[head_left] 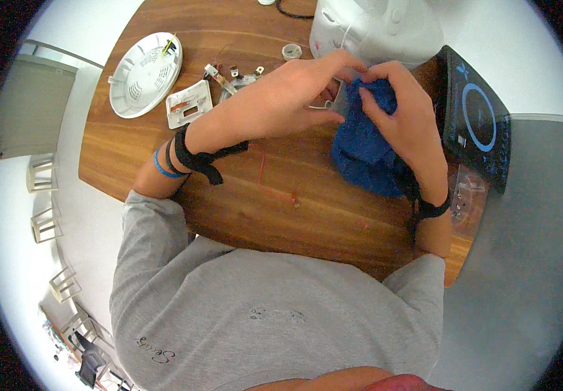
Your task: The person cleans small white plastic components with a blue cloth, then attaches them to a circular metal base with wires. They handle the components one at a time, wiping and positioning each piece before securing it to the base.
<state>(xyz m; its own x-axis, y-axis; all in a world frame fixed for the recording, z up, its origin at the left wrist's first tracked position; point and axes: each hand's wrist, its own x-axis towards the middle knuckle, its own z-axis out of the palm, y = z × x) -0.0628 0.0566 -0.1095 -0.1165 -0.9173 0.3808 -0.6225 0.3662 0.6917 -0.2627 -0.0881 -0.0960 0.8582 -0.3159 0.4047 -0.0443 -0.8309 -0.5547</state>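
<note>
A bunched dark blue cloth (363,146) hangs over the wooden table (320,221), right of centre. My right hand (405,114) is closed on its upper part, thumb and forefinger pinching a fold. My left hand (314,88) meets it from the left, fingers curled, its forefinger tip close to the right one. Inside the left hand's curl shows a thin whitish edge of something I cannot make out, mostly hidden by the fingers and the cloth. Just beyond both hands stands a large white plastic appliance body (376,32).
A round white plastic base (146,75) and a white rectangular panel (189,104) lie at left, with small metal parts (234,72) beside them. A small white cap (291,51) sits farther back. At right are a black induction cooktop (477,117) and a clear bag (469,195).
</note>
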